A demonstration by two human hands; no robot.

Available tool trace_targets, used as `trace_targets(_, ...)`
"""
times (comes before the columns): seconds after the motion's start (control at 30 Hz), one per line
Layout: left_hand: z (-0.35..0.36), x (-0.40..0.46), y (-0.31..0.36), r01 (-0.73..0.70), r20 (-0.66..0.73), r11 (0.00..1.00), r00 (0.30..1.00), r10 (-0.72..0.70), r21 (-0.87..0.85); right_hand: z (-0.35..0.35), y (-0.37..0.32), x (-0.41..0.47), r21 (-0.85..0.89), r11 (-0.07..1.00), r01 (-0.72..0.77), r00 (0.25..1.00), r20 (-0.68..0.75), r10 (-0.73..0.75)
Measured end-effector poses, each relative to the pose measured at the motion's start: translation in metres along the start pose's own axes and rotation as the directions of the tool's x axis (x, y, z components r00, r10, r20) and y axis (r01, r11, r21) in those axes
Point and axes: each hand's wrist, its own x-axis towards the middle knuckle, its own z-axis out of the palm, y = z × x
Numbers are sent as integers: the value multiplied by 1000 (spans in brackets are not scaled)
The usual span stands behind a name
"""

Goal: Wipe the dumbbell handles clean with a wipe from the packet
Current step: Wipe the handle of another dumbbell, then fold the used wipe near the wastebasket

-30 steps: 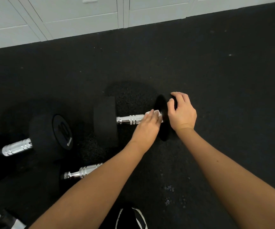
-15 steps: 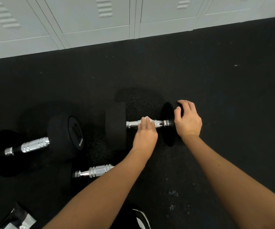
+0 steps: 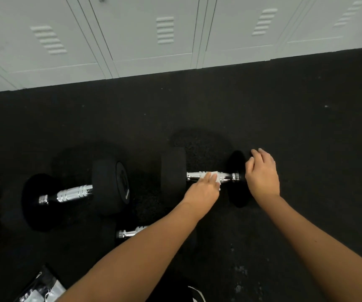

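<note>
We press the wipe [image 3: 216,178] around the dumbbell handle [image 3: 228,177] with our left hand [image 3: 204,189], grip closed on it, while our right hand [image 3: 262,175] curls over the end weight [image 3: 237,177] so nothing rolls.

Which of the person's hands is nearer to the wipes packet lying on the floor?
Left. The left hand wipes the dumbbell handle, up and right of the wipes packet at the bottom-left edge. The right hand grips the dumbbell's right head, farther right still.
</note>
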Motion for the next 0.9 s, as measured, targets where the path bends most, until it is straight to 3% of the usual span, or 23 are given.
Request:
trace_targets(0.07, -24, 8, 2, 234, 139, 930, 970, -201, -284, -6, -7, 1, -99, 995, 10, 997, 83, -2)
trace_targets(0.1, -34, 12, -1, 377, 238, 806, 925, -298, -456, -10, -12, 3, -143, 990, -7, 989, 147, 29)
trace_targets(0.17, -48, 14, -5, 544, 419, 408, 834, -359, -733, -22, -24, 7, -299, 954, 10, 929, 355, 101)
trace_targets(0.2, -53, 11, -8, 536, 450, 257, 831, -327, -804, -31, -33, 11, -353, 936, 10, 878, 450, 160)
trace_targets(0.27, -64, -6, -18, 501, 470, 111, 855, -219, -859, -51, -55, 16, -358, 933, -46, 792, 556, 253)
trace_targets(0.33, -75, -27, -31, 459, 463, -73, 857, -226, -886, -71, -81, 17, -292, 955, -43, 741, 632, 227)
trace_targets(0.4, -86, -47, -49, 393, 431, -186, 866, -254, -900, -84, -110, 15, -167, 985, -53, 726, 670, 152)
trace_targets(0.47, -96, -73, -69, 332, 393, -228, 860, -325, -915, -90, -139, 11, 81, 973, -217, 673, 734, 89)
trace_targets(0.53, -104, -101, -91, 284, 355, -227, 845, -400, -932, -95, -170, 2, 200, 923, -328, 586, 809, 32)
trace_targets(0.77, -119, -210, -154, -2, 225, -326, 719, -657, -945, -99, -291, -49, 546, 776, -316, 516, 785, -342)
trace_targets(0.9, -118, -275, -181, -185, 165, -320, 567, -807, -929, -89, -360, -98, 703, 687, -185, 556, 651, -517)
